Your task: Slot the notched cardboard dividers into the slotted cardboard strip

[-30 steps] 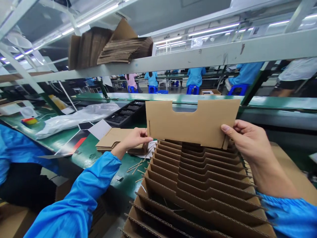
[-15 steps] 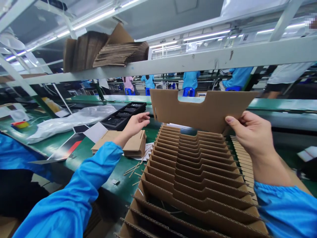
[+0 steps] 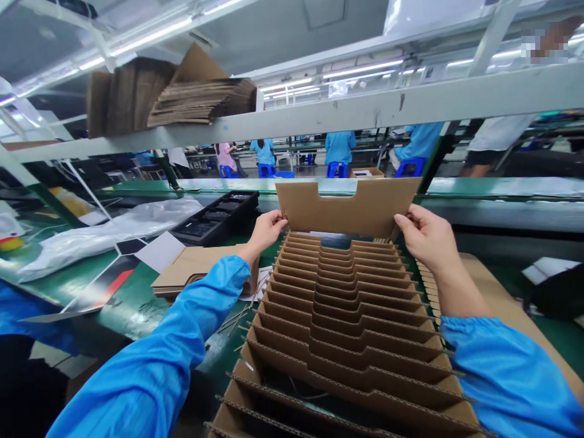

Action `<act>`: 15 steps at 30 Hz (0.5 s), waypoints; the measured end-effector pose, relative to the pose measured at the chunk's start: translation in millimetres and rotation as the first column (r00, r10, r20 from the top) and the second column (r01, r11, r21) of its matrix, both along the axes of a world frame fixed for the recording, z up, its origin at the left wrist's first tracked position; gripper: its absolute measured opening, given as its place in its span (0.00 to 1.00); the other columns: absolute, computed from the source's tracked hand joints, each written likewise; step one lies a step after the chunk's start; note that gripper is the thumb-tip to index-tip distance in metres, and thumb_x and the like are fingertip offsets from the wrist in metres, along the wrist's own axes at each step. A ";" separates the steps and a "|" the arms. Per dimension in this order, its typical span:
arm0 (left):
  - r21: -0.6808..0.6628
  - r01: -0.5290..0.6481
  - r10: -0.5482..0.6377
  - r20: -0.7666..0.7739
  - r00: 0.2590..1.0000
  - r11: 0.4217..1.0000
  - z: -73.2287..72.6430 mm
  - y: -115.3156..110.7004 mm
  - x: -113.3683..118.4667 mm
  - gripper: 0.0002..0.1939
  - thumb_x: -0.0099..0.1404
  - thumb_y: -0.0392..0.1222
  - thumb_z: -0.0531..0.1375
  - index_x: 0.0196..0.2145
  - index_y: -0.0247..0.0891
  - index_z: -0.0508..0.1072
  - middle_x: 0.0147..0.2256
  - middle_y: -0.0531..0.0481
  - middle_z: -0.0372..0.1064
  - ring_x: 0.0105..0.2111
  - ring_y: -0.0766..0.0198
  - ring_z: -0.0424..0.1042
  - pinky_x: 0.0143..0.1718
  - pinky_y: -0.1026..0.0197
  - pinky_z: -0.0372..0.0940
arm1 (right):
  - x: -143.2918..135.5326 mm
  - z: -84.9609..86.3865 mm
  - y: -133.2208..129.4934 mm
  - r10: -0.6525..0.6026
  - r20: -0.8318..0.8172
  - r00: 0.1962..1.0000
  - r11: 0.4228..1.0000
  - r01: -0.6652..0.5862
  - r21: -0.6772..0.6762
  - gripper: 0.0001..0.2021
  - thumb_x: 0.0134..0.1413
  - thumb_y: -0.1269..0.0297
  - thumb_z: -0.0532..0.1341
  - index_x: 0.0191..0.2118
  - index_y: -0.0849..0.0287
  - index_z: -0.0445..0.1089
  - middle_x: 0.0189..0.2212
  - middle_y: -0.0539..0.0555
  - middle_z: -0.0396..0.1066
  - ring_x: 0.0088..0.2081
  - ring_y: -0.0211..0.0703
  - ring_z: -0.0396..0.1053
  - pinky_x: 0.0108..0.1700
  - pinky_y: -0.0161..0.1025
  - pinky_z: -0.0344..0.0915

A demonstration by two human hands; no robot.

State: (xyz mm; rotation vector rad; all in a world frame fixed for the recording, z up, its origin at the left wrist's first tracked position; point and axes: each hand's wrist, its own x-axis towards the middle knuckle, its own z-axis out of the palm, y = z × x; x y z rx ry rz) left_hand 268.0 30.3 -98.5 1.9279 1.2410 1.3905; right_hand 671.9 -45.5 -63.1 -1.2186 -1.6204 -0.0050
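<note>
A notched cardboard divider (image 3: pixel 347 210) stands upright between my hands, its cut-out facing up. My left hand (image 3: pixel 269 228) pinches its left end by the lower corner. On the opposite end, my right hand (image 3: pixel 426 237) grips the edge with thumb in front and fingers behind. Right below the sheet is a long row of cardboard partitions (image 3: pixel 340 322), slotted into side strips, with their notches lined up along the middle. The far end of this row sits just under the divider; whether its lower edge touches the slots I cannot tell.
Left of the partitions lie a stack of flat cardboard pieces (image 3: pixel 182 267) and thin cardboard scraps (image 3: pixel 230 321). Behind are a black tray (image 3: pixel 219 216) and a clear plastic bag (image 3: pixel 114 231). Slotted strips (image 3: pixel 429 289) lie at right. Overhead, a shelf (image 3: pixel 296 125) carries more cardboard (image 3: pixel 191 91).
My left hand has moved right and taken hold of the divider's left end. The divider has come down slightly and levelled over the far end of the row. The view has shifted a little.
</note>
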 end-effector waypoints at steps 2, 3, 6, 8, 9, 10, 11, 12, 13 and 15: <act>-0.009 -0.001 0.001 -0.031 1.000 1.000 -3.0 -2.8 -0.5 0.10 0.61 0.48 0.66 0.30 0.40 0.75 0.29 0.50 0.75 0.31 0.59 0.73 0.37 0.58 0.69 | 4.0 -2.0 0.6 -0.007 0.024 1.000 1.000 0.007 -0.017 0.18 0.65 0.53 0.63 0.53 0.59 0.81 0.39 0.55 0.81 0.36 0.48 0.73 0.48 0.45 0.70; -0.013 0.002 -0.002 -0.042 0.999 1.000 -4.4 -4.0 -0.8 0.10 0.60 0.49 0.67 0.29 0.40 0.75 0.28 0.50 0.75 0.31 0.59 0.73 0.36 0.58 0.69 | 5.3 -1.9 0.2 -0.001 0.031 1.000 1.000 0.002 -0.022 0.19 0.65 0.53 0.63 0.52 0.59 0.81 0.38 0.55 0.81 0.37 0.49 0.73 0.47 0.45 0.70; -0.021 0.013 -0.014 -0.056 0.998 1.000 -8.8 -4.2 -2.1 0.12 0.59 0.51 0.67 0.29 0.40 0.76 0.28 0.49 0.76 0.30 0.58 0.72 0.36 0.58 0.67 | 6.6 -0.4 -2.3 0.033 0.040 0.999 0.999 -0.031 -0.038 0.19 0.65 0.53 0.61 0.51 0.58 0.80 0.38 0.55 0.80 0.38 0.51 0.74 0.47 0.46 0.71; -0.028 0.016 -0.018 -0.060 0.998 0.999 -12.0 -1.9 -3.4 0.12 0.58 0.52 0.67 0.29 0.40 0.77 0.29 0.49 0.76 0.30 0.58 0.72 0.35 0.58 0.67 | 6.5 -0.7 -2.8 0.027 0.051 0.998 0.998 -0.024 -0.052 0.19 0.66 0.53 0.60 0.53 0.58 0.80 0.39 0.56 0.80 0.39 0.52 0.75 0.48 0.47 0.71; -0.034 0.018 -0.020 -0.065 0.998 0.999 -13.3 -0.8 -4.1 0.13 0.58 0.52 0.67 0.29 0.40 0.77 0.29 0.49 0.77 0.30 0.58 0.72 0.36 0.58 0.67 | 6.6 -1.7 -2.6 0.007 0.069 0.998 0.998 -0.003 -0.060 0.20 0.66 0.54 0.59 0.54 0.58 0.79 0.39 0.56 0.81 0.39 0.52 0.75 0.49 0.47 0.71; -0.040 0.019 -0.022 -0.073 0.997 0.999 -14.5 0.0 -4.9 0.13 0.58 0.53 0.68 0.29 0.40 0.77 0.29 0.49 0.77 0.30 0.58 0.72 0.36 0.58 0.66 | 7.1 -3.0 -2.2 -0.014 0.091 0.996 0.997 0.021 -0.070 0.20 0.67 0.54 0.59 0.54 0.58 0.79 0.40 0.56 0.81 0.40 0.52 0.75 0.49 0.47 0.71; -0.049 0.021 -0.025 -0.085 0.996 0.999 -15.4 0.5 -5.7 0.14 0.58 0.54 0.68 0.29 0.40 0.77 0.29 0.49 0.77 0.30 0.58 0.71 0.36 0.58 0.66 | 8.1 -4.7 -1.7 -0.031 0.114 0.993 0.996 0.041 -0.084 0.19 0.67 0.55 0.58 0.54 0.58 0.79 0.39 0.56 0.81 0.40 0.52 0.75 0.50 0.47 0.70; -0.060 0.025 -0.031 -0.099 0.995 0.998 -16.1 0.6 -6.5 0.15 0.58 0.55 0.68 0.28 0.40 0.77 0.28 0.49 0.77 0.30 0.58 0.71 0.35 0.58 0.66 | 9.4 -6.5 -1.1 -0.038 0.136 0.990 0.993 0.052 -0.101 0.18 0.67 0.55 0.59 0.53 0.57 0.79 0.39 0.56 0.81 0.40 0.52 0.75 0.49 0.47 0.70; -0.074 0.032 -0.041 -0.115 0.993 0.997 -16.7 0.7 -7.4 0.17 0.59 0.56 0.68 0.27 0.40 0.76 0.27 0.49 0.76 0.29 0.59 0.71 0.35 0.58 0.65 | 11.2 -8.2 -0.6 -0.038 0.152 0.988 0.991 0.057 -0.119 0.17 0.66 0.55 0.59 0.51 0.57 0.80 0.38 0.56 0.81 0.40 0.53 0.75 0.49 0.47 0.70; -0.105 0.051 -0.066 -0.141 0.988 0.993 -17.5 1.0 -9.0 0.20 0.60 0.60 0.67 0.26 0.39 0.77 0.26 0.49 0.76 0.28 0.59 0.71 0.34 0.58 0.66 | 15.2 -10.7 0.0 -0.022 0.174 0.984 0.986 0.050 -0.158 0.14 0.65 0.55 0.61 0.47 0.55 0.80 0.36 0.56 0.81 0.39 0.53 0.75 0.46 0.46 0.70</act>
